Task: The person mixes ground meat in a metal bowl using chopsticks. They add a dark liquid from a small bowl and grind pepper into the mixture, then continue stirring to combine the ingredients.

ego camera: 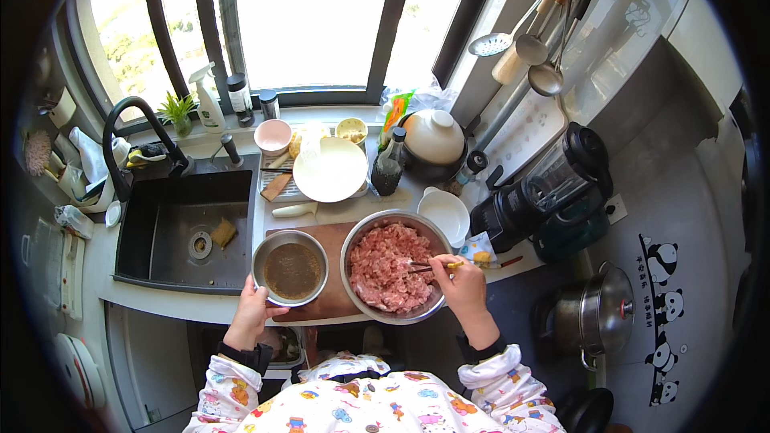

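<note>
My left hand grips the near left rim of a small metal bowl that holds brown liquid. To its right is a larger metal bowl filled with pink minced meat. A pair of chopsticks is pinched in my right hand, over the bowl's right side, with the tips in the meat. Beneath both bowls lies a brown cutting board, partly covered by them.
A black sink with a dark faucet is on the left. Behind the bowls stand a white plate, a dark glass bottle and a lidded pot. A white bowl and a blender are at the right.
</note>
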The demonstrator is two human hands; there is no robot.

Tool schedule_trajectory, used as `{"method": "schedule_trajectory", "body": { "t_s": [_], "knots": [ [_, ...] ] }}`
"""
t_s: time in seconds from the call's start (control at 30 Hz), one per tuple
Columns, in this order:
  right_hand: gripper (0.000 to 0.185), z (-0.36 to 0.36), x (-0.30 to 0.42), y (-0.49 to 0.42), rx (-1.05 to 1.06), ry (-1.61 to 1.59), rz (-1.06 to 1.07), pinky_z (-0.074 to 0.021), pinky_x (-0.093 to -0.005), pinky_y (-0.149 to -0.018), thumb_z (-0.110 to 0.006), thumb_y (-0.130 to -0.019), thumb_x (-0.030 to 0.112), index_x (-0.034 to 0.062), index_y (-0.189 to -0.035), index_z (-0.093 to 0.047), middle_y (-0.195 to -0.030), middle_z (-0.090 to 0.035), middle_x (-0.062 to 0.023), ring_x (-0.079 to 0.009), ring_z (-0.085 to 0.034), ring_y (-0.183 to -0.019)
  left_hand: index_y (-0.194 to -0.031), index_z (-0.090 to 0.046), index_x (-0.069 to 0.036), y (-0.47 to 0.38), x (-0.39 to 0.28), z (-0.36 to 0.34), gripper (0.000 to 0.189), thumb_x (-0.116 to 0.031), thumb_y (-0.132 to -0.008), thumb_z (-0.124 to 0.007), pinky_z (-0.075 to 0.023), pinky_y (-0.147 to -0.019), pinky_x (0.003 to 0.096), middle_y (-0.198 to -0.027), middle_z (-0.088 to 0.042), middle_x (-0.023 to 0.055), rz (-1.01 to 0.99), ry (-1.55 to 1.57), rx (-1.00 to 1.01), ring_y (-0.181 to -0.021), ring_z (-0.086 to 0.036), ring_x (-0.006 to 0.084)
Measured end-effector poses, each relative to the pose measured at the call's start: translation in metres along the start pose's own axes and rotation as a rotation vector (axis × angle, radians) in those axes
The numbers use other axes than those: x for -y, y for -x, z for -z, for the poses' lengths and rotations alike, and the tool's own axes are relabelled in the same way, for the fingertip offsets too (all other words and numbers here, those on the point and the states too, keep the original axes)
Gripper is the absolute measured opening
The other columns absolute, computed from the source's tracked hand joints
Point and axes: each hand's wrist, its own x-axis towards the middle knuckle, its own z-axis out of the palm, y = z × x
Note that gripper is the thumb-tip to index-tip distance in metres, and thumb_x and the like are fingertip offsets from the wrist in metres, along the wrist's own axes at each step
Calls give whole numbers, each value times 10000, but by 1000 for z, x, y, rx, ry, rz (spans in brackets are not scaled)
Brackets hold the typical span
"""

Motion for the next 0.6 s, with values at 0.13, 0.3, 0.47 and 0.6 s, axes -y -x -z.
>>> {"method": "schedule_trajectory", "body": {
  "t_s": [0.13, 0.3, 0.47, 0.6],
  "knots": [
    [163, 23, 9, 2, -16, 35, 19, -534, -369, -625, -715, -955, 235, 87, -917, -769, -803, -716, -102, -320, -694, -705, -1500, -342, -109, 16, -30, -13, 491, -16, -1022, -408, -672, -584, 337, -1247, -631, 170, -78, 25, 72, -851, -757, 278],
    [129, 21, -3, 14, 242, -86, 2, -545, -370, -664, -719, -938, 191, 64, -947, -731, -886, -725, -129, -293, -705, -710, -1558, -282, -82, 37, -65, -50, 577, -17, -1006, -435, -669, -591, 311, -1265, -631, 181, -114, 22, 177, -775, -762, 261],
    [123, 58, -1, 13, 100, -522, -195, -579, -215, -564, -628, -1025, 87, -24, -998, -676, -847, -684, -49, -125, -745, -720, -1621, -194, -130, 42, -82, -89, 695, -3, -981, -435, -664, -598, 298, -1314, -604, 181, -73, -25, 244, -723, -758, 241],
    [151, 90, 5, 3, 22, -520, -105, -573, -222, -553, -612, -1040, 104, -27, -1007, -679, -873, -698, -80, -148, -747, -683, -1646, -134, -165, 40, -78, -118, 767, 21, -961, -425, -663, -596, 309, -1426, -521, 177, -98, -89, 327, -744, -752, 231]
  ]
}}
